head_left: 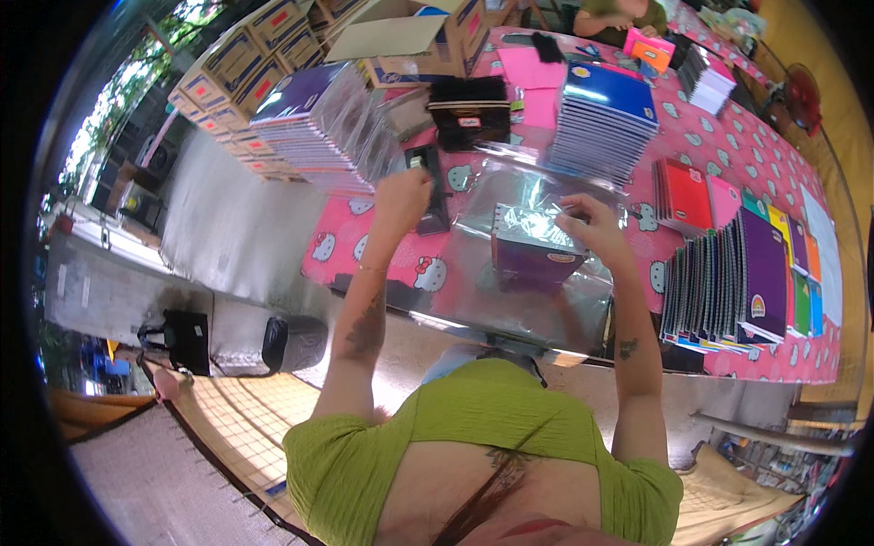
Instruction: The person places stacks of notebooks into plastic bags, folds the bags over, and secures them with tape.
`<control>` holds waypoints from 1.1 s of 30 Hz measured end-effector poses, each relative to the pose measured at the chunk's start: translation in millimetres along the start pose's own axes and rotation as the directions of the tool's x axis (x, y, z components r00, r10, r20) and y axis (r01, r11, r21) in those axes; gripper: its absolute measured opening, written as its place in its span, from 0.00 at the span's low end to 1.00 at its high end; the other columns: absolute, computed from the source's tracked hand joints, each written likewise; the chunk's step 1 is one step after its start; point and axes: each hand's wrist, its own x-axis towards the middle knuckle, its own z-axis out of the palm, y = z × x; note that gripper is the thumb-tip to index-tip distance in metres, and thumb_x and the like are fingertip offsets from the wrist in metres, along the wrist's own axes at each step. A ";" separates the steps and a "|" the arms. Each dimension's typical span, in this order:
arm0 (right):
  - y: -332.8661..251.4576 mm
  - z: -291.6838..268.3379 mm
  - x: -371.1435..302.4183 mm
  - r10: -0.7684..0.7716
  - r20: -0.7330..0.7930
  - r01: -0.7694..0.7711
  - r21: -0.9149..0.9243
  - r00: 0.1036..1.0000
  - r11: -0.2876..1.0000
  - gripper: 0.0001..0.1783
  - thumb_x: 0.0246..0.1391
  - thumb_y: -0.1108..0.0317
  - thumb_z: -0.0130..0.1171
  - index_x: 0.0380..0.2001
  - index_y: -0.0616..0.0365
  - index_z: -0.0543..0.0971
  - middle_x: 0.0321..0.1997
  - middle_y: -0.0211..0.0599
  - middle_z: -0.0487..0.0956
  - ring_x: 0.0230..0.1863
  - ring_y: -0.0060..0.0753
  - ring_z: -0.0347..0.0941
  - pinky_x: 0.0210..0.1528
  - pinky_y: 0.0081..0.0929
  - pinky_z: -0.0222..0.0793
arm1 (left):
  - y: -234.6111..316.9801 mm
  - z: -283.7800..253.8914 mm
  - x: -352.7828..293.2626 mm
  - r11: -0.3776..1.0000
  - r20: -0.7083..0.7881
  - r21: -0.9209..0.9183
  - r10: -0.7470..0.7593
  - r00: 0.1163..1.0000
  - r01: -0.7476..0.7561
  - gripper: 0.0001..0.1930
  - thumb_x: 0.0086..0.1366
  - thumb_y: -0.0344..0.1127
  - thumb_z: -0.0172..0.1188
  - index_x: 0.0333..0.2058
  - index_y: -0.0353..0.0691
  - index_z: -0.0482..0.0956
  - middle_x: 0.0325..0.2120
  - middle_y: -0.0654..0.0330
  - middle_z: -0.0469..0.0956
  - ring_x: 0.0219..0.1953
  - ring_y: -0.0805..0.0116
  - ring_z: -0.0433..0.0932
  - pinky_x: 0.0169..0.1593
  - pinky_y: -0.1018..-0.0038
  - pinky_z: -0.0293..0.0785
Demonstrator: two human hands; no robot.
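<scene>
At the near edge of the pink printed-cloth desk (746,146), head view: purple wire-bound notebook (539,258) sits amid glossy clear plastic film (564,318); I'd keep film taut, edges square. Left hand (403,196) curled at long black dispenser-like tool (438,214), grip unclear. Right hand (594,227) part-curled by notebook's right side; can't tell if pinching. Film looks slick, crinkly; notebook flat-faced, rectangular.

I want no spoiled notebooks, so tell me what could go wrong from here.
The clear plastic looks loose around the purple notebook; with only the right hand there and the left hand off to the side, it might shift or crease. The tall blue stack stands just beyond the right hand, so a knock could topple it.
</scene>
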 end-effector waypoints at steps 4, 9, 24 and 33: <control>3.5 5.0 3.4 -0.024 -0.002 0.024 -0.022 1.000 0.999 0.21 0.51 0.66 0.69 0.47 0.60 0.78 0.34 0.30 0.80 0.37 0.19 0.75 0.38 0.19 0.71 | 87.9 -22.0 64.5 0.698 0.254 -0.355 0.712 0.655 -0.622 0.12 0.56 0.42 0.64 0.30 0.38 0.81 0.25 0.52 0.80 0.30 0.55 0.80 0.35 0.61 0.73; 0.2 7.6 2.1 -0.003 0.016 0.003 0.037 1.000 0.999 0.23 0.51 0.67 0.69 0.51 0.58 0.76 0.34 0.29 0.78 0.37 0.19 0.73 0.39 0.20 0.70 | 124.0 68.0 135.9 0.683 0.734 -0.604 0.677 0.048 -0.411 0.18 0.58 0.50 0.68 0.33 0.38 0.82 0.25 0.62 0.80 0.31 0.68 0.78 0.36 0.70 0.71; 59.0 39.2 -33.3 0.113 -0.177 -0.080 0.187 0.978 0.979 0.45 0.39 0.68 0.77 0.62 0.63 0.68 0.53 0.36 0.77 0.53 0.29 0.73 0.58 0.30 0.66 | 31.8 123.7 -80.8 0.233 0.369 -0.911 0.087 0.925 0.341 0.42 0.49 0.29 0.75 0.62 0.40 0.63 0.49 0.59 0.76 0.54 0.67 0.73 0.57 0.65 0.70; -151.2 154.6 102.4 -0.578 -0.134 0.593 0.168 0.805 0.787 0.47 0.55 0.51 0.66 0.71 0.51 0.55 0.69 0.39 0.59 0.68 0.39 0.58 0.65 0.39 0.57 | -33.9 -151.1 24.0 0.318 -0.594 -0.797 -0.566 0.572 -0.513 0.34 0.54 0.31 0.71 0.54 0.30 0.62 0.47 0.50 0.72 0.45 0.64 0.76 0.46 0.71 0.76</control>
